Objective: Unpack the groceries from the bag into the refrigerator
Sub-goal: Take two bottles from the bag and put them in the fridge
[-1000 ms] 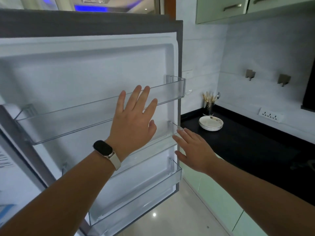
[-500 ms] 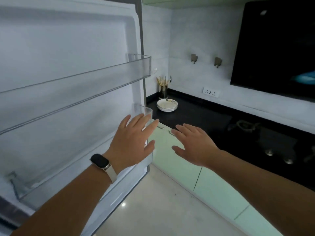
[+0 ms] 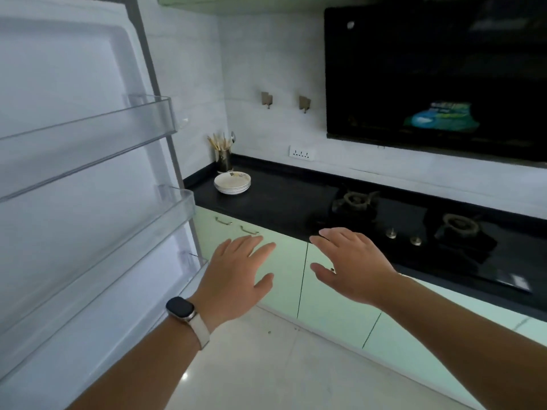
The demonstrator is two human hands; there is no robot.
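Observation:
The open refrigerator door (image 3: 68, 90) fills the left side, its white inner face turned to me with clear plastic door shelves (image 3: 88, 137) that hold nothing. My left hand (image 3: 236, 273), with a dark watch on the wrist, hovers open just right of the door's edge, apart from it. My right hand (image 3: 352, 261) is open too, fingers spread, in front of the pale green cabinets. Neither hand holds anything. No grocery bag and no refrigerator interior are in view.
A black counter (image 3: 281, 202) runs along the right wall with stacked white plates (image 3: 232, 182), a utensil holder (image 3: 224, 158) and a gas hob (image 3: 414, 229). Green cabinet doors (image 3: 334, 306) stand below. A black hood (image 3: 435, 75) hangs above. White floor (image 3: 266, 365) lies underneath.
My view has swung right, away from the door toward the counter and hob. Both hands have come off the door face and now float open in front of the cabinets.

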